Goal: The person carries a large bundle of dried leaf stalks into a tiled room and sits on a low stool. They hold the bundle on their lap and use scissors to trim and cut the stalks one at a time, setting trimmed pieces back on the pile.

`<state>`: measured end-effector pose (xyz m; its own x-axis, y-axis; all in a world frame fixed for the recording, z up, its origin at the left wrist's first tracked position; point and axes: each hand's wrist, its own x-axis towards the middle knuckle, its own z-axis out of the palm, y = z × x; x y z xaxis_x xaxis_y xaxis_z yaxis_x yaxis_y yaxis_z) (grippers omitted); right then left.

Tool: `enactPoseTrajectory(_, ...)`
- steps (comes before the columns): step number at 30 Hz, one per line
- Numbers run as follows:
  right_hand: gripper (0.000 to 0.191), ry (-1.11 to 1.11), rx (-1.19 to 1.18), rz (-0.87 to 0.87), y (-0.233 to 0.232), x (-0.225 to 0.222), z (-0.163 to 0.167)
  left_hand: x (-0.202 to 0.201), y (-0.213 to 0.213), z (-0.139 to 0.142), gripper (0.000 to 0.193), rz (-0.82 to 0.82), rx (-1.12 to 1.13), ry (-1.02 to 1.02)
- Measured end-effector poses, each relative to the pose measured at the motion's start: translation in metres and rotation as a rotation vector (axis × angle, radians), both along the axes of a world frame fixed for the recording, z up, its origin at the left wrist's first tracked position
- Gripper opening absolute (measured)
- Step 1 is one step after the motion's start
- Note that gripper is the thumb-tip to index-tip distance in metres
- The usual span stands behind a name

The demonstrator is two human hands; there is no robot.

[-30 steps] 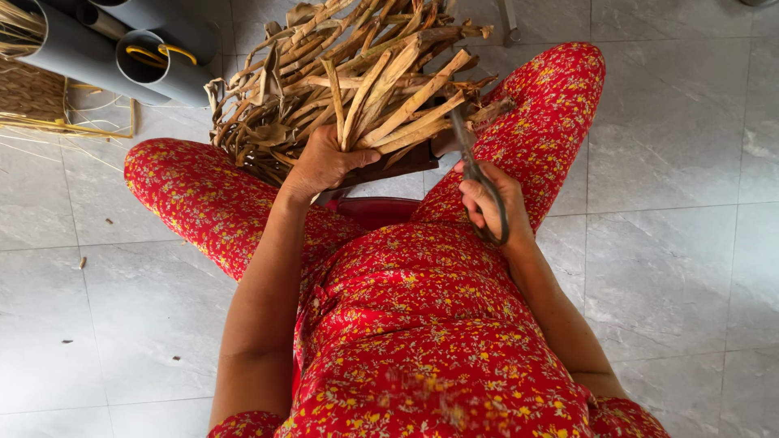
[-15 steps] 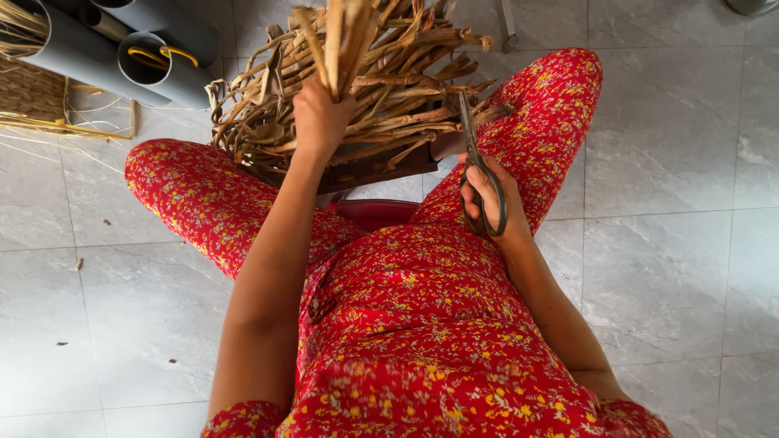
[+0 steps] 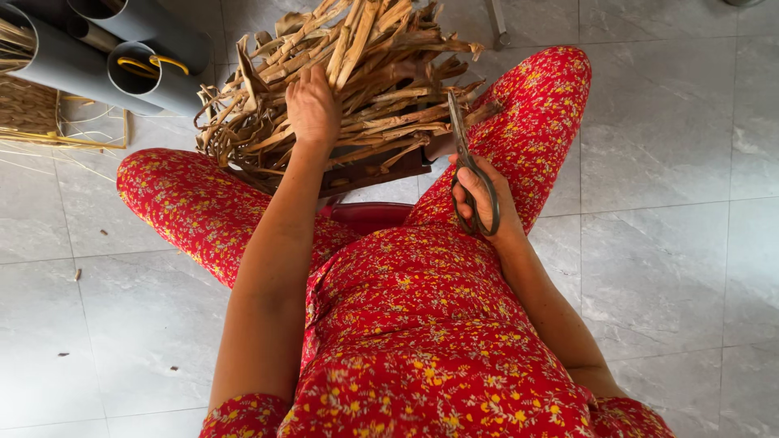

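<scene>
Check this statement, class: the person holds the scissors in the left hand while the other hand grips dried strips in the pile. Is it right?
Not quite. The head view shows the scissors in the right hand, not the left. It is the left hand that grips dried strips in the pile. The rest stands.

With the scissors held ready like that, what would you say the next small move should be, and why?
Probably bring the scissors up to the dried strips. The left hand grips a few strips raised above the pile, while the right hand holds the scissors point-up just beside them, blades closed and not yet touching the strips.
</scene>
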<state>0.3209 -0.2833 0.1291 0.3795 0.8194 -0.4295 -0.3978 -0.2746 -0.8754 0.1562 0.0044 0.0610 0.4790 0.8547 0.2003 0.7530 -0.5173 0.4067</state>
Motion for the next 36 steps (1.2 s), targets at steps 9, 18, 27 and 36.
enactPoseTrajectory(9,0.053,-0.248,0.059,0.103,-0.006,-0.004,-0.002,-0.038,-0.024,0.051,0.022,-0.086,-0.638,-0.830)
enactPoseTrajectory(18,0.064,-0.308,0.166,0.160,0.011,0.000,0.003,-0.062,-0.043,0.071,0.025,-0.311,-0.977,-0.812)
enactPoseTrajectory(27,0.053,-0.410,0.110,0.085,0.014,0.011,-0.007,-0.051,-0.065,0.085,0.049,-0.397,-0.228,-0.368)
enactPoseTrajectory(36,0.072,-0.315,0.152,0.137,0.016,0.007,-0.005,-0.054,-0.060,0.077,0.028,-0.292,-0.812,-0.567)
